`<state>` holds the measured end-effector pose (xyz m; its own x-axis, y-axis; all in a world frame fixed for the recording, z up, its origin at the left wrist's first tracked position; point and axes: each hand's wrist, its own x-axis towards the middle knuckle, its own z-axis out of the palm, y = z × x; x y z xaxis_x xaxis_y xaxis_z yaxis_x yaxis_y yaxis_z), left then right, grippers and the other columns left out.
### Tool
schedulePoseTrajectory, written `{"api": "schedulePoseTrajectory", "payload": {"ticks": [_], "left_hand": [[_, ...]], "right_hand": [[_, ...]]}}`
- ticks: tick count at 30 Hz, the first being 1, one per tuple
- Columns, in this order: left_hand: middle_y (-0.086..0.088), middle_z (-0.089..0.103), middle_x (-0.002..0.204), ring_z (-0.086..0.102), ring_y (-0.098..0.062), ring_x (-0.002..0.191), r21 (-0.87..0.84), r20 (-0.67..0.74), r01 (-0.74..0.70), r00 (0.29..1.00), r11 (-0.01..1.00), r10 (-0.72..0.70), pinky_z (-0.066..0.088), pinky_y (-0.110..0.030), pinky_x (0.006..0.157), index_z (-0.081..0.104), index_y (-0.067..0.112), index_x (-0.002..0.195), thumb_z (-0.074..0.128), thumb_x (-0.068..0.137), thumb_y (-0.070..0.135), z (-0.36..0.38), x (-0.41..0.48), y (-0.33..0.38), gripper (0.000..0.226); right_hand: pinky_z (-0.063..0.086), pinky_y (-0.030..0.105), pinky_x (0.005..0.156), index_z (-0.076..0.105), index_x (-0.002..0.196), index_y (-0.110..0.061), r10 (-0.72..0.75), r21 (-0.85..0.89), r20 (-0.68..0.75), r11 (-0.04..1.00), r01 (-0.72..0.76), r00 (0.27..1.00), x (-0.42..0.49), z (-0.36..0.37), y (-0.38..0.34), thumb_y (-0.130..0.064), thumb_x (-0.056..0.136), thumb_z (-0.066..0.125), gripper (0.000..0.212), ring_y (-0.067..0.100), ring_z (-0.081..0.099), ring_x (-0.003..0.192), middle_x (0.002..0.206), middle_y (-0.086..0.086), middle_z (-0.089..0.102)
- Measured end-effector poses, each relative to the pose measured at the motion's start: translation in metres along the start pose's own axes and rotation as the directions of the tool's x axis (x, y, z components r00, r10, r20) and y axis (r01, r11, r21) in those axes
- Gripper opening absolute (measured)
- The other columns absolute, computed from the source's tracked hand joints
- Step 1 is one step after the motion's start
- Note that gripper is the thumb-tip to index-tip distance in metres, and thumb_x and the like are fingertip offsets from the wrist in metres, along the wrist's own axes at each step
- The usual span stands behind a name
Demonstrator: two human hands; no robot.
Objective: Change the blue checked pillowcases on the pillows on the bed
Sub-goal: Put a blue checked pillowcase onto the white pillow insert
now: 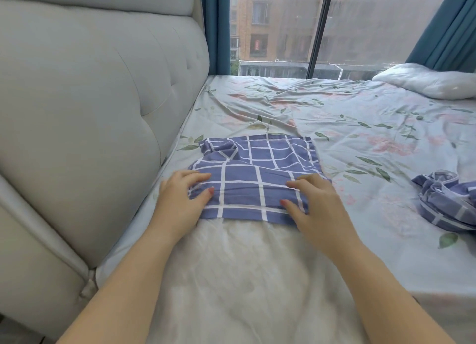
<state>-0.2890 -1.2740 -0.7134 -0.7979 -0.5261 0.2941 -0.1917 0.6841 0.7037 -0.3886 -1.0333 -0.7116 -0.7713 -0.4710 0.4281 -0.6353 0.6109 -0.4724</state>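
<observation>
A: What covers the white pillow (247, 274)?
B: A blue checked pillowcase (253, 179), drawn over its far end only; the near part lies bare.
A: Others?
B: A crumpled pillowcase (448, 202) at three o'clock; a bare second pillow (427, 82) at one o'clock.

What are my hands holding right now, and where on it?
Both hands grip the blue checked pillowcase at its open edge over the white pillow: left hand at the left side, right hand at the right side.
</observation>
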Motion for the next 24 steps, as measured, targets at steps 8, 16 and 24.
{"api": "schedulePoseTrajectory", "payload": {"ticks": [8, 16, 24], "left_hand": [[0.017, 0.063, 0.116, 0.053, -0.021, 0.114, 0.028, 0.058, -0.012, 0.998, 1.000, 0.011, 0.044, -0.043, 0.098, 0.078, 0.034, 0.098, 0.075, 0.084, 0.034, 0.021, 0.003, 0.002, 0.014], [0.016, 0.066, 0.109, 0.055, -0.015, 0.109, 0.039, 0.046, -0.134, 0.990, 0.990, 0.132, 0.044, -0.047, 0.097, 0.062, 0.031, 0.082, 0.065, 0.093, 0.019, 0.019, 0.003, 0.009, 0.016], [0.005, 0.061, 0.067, 0.056, -0.028, 0.076, -0.041, 0.013, -0.131, 0.991, 0.991, 0.131, 0.047, -0.043, 0.076, 0.047, 0.031, 0.075, 0.054, 0.098, 0.023, 0.010, -0.006, 0.019, 0.025]], "right_hand": [[0.043, 0.033, 0.069, 0.067, 0.077, -0.013, 0.087, -0.014, -0.009, 0.996, -0.087, 0.996, 0.011, 0.026, -0.004, -0.022, 0.089, 0.069, 0.015, 0.021, 0.052, 0.094, 0.091, -0.008, 0.060], [0.048, 0.041, 0.067, 0.058, 0.073, -0.009, -0.011, 0.041, -0.145, 0.999, 0.017, 0.989, 0.008, 0.015, -0.008, -0.009, 0.088, 0.066, 0.017, 0.024, 0.053, 0.084, 0.082, -0.002, 0.058], [0.040, 0.037, 0.059, 0.049, 0.079, -0.013, -0.007, 0.066, -0.109, 0.998, 0.014, 0.994, 0.004, 0.010, -0.012, -0.012, 0.095, 0.057, 0.018, 0.019, 0.048, 0.065, 0.069, -0.006, 0.055]]}}
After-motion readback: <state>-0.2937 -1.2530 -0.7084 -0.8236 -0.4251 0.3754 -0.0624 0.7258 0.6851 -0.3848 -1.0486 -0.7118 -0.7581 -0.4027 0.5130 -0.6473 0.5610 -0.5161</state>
